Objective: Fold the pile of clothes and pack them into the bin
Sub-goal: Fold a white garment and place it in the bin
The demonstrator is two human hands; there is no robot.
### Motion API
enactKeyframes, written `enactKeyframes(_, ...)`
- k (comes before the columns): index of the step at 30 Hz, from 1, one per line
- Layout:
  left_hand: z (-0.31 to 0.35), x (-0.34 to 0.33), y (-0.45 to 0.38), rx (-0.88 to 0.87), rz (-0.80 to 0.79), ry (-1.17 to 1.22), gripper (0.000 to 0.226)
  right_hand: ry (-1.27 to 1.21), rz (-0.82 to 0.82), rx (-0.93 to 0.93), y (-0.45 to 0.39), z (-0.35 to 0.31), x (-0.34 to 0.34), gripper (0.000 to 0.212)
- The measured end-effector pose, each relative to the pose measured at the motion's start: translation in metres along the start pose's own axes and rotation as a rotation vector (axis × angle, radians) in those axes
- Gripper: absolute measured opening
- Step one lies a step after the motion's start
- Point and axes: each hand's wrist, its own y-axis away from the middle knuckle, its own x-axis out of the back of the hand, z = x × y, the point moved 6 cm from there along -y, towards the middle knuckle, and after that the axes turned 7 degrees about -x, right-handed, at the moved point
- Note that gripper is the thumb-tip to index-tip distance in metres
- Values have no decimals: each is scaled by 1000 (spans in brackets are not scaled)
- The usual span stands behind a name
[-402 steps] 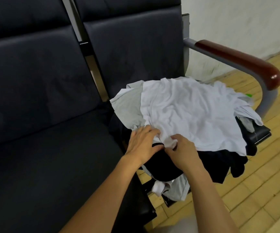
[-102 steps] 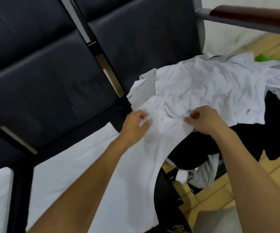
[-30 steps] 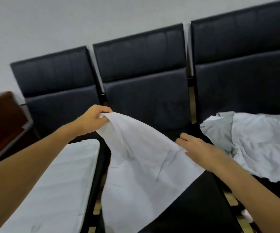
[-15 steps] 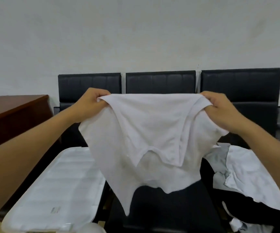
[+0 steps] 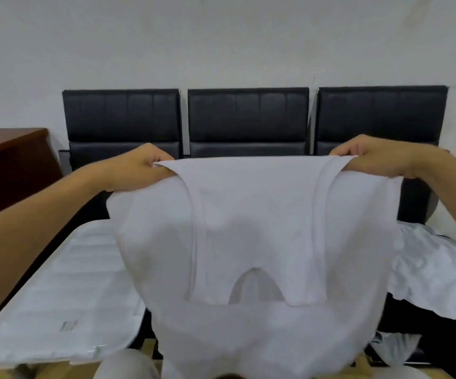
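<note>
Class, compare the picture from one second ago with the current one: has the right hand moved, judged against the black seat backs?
Yes. The right hand rose from low over the middle seat to the right-hand seat back, gripping the white shirt.

Both forearms were bare from the wrists back to the frame edges, with no sleeves, watch or rings to be seen. The left hand (image 5: pixel 139 166) and the right hand (image 5: pixel 372 157) wore no gloves. Below the hands, pale grey trousers (image 5: pixel 124 365) covered the knees.
</note>
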Motion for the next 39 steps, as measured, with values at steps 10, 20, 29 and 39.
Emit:
enactKeyframes(10, -191, -146, -115, 164, -238, -295, 31, 273, -138, -123, -200, 150, -148, 19)
enactKeyframes(20, -312, -210, -212, 246, -66, -294, 36, 390, 150, -231, -334, 228, -193, 26)
enactKeyframes(29, -269, -212, -183, -19, 173, -357, 4, 105, 274, 69, -294, 227, -196, 21)
enactKeyframes(39, -207, -324, -39, -197, -219, -566, 24, 313, 107, 66, -163, 265, -265, 37)
